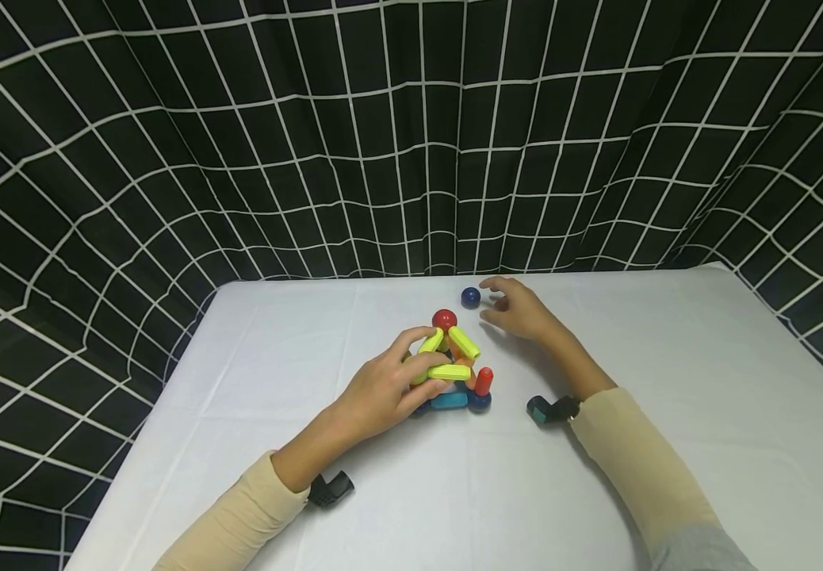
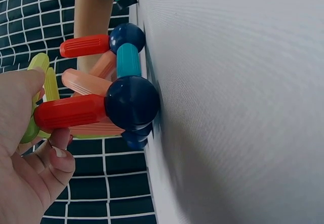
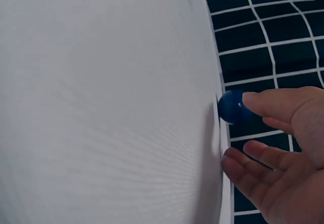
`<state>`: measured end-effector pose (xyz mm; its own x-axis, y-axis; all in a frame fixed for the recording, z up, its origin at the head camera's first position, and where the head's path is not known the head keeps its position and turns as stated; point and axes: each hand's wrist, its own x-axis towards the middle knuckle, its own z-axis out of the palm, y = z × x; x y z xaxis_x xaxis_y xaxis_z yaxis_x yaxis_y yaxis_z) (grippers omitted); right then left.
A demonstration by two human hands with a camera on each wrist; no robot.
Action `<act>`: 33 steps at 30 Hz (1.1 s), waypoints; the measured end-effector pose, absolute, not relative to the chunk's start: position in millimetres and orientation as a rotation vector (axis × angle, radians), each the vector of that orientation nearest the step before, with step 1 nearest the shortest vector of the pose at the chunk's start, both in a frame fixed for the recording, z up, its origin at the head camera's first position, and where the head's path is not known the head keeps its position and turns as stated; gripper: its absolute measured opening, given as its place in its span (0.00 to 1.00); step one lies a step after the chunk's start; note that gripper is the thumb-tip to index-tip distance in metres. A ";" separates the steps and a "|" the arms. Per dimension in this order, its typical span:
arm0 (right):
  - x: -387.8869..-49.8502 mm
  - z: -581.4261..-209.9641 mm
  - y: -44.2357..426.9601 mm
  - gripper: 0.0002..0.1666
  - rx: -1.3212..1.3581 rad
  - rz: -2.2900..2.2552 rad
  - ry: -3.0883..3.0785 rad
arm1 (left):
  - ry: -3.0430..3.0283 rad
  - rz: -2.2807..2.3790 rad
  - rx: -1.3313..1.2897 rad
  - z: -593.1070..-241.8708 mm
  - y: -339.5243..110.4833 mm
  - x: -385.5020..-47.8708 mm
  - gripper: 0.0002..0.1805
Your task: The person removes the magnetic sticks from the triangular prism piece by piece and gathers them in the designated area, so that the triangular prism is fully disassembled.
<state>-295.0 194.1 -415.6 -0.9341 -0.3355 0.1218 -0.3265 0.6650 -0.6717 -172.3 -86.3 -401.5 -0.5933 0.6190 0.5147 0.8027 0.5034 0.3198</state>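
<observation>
In the head view, we find the toy frame (image 1: 449, 400) of rods and balls on the white cloth (image 1: 454, 492), with the left hand (image 1: 383, 388) curled round its yellow rods (image 1: 465, 342). Beyond the frame, slightly to its right, lies a loose blue ball (image 1: 471, 297); the right hand (image 1: 518, 312) is just beside it, fingers spread. We judge rolling the first risk: an off-centre nudge could send the ball farther from the frame, toward the dark curtain (image 1: 397, 119). The wrist camera (image 1: 554, 410) right of the frame could catch its upright red rod (image 1: 484, 381) during a low sweep. In the left wrist view, we see the left fingers pinching at the frame's top; that red rod's upper end is free. Uneven squeezing or pulling might part the joints below. In the right wrist view, the thumb overlaps the ball; we cannot tell whether they touch.
</observation>
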 end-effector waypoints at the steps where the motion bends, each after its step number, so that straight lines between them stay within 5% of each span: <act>1: -294.2 -415.8 193.3 0.31 -0.582 -1.150 2.854 | -2.415 -0.772 -1.188 -401.5 -86.3 -172.2 0.17; 33: -283.3 -403.7 183.6 0.33 -0.669 -0.944 2.908 | -2.410 -0.763 -1.196 -402.7 -86.4 -172.9 0.17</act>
